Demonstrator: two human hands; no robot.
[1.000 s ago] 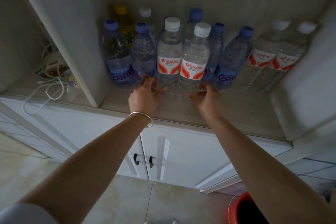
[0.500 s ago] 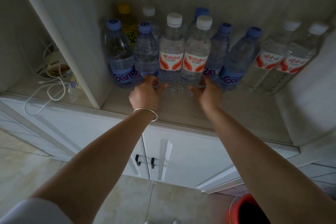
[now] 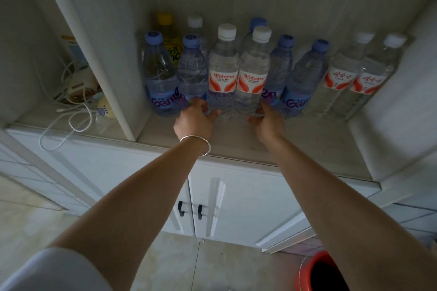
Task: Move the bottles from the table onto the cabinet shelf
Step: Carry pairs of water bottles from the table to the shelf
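Two Wahaha bottles (image 3: 237,78) stood upright mid-shelf (image 3: 307,139); left hand (image 3: 195,118) and right hand (image 3: 268,121) cupped their bases, grips loosely half-closed.

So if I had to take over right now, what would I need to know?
Left hand: at the base of the left Wahaha bottle, fingers loosely around it.
Right hand: at the base of the right Wahaha bottle, same way.
Both bottles stand upright on the cabinet shelf, in the front row between the blue-capped bottles.
Done: these two are on the shelf.
Left: let go. The table is out of view, so I cannot tell whether more bottles remain.
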